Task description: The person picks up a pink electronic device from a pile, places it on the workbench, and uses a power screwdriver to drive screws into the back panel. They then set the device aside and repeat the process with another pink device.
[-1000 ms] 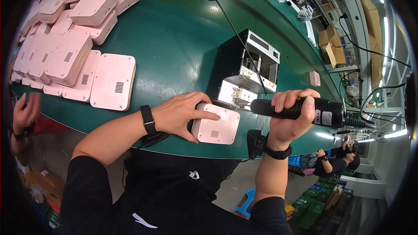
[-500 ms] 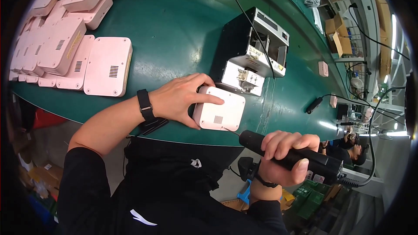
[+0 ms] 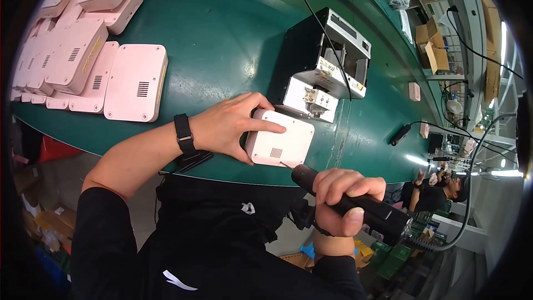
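Observation:
A pink plastic box with a small vent grille and corner screw holes lies near the table's front edge. My left hand grips it from the left, thumb at its near side and index finger across the top. In my right hand is a black corded electric screwdriver, fingers wrapped round its body. Its thin bit points at the box's near edge, right of the grille; whether the tip sits in a screw hole is too small to tell. Just behind the box stands a black and silver screw feeder.
Many similar pink boxes are piled on the left of the green table. A cable hangs across the feeder. Farther right lie a black handheld tool and small pink boxes. Another person is at the right.
The screwdriver has moved left, and its bit has shifted left along the box's near edge. My left hand and the box stay almost in place.

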`<action>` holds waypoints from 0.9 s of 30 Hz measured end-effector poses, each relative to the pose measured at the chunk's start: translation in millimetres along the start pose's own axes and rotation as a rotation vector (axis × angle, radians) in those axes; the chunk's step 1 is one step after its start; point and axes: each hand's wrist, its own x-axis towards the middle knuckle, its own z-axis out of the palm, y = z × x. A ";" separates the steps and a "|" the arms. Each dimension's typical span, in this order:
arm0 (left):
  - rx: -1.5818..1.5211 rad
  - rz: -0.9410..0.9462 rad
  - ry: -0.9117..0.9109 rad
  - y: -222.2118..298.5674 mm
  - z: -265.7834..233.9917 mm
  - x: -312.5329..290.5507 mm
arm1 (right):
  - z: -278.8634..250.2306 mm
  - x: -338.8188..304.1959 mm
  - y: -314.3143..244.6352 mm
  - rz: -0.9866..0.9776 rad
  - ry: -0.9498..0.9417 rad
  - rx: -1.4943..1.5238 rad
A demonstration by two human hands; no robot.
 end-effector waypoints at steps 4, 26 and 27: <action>0.013 -0.008 -0.007 1.5 -1.7 0.5 | 2.1 -0.3 1.9 -0.031 -0.003 -0.036; 0.043 -0.066 -0.050 6.3 -0.1 -2.8 | 3.9 55.5 -11.2 -0.056 0.131 0.129; 0.043 -0.067 -0.048 5.2 0.1 -3.9 | 11.5 48.2 -17.8 -0.063 0.085 0.108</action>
